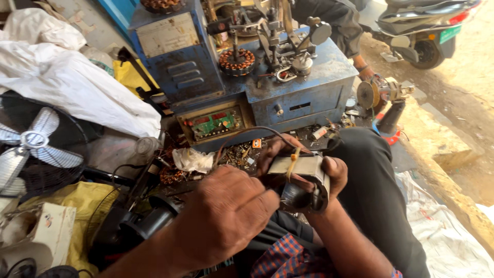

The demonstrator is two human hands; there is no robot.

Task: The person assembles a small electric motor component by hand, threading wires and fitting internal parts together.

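A small motor [303, 180] is held over the lap, near centre, in the right hand [329, 175], fingers clamped round its casing so it is steadied. The left hand [226, 216] is closed against it, fingertips hidden. A blue machine [247, 77] stands beyond.

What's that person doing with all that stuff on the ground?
A person sits among scattered parts, facing a blue machine. The right hand holds a small grey motor part with a wire coming off it. The left hand is closed beside the part, working at it. A fan lies to the left.
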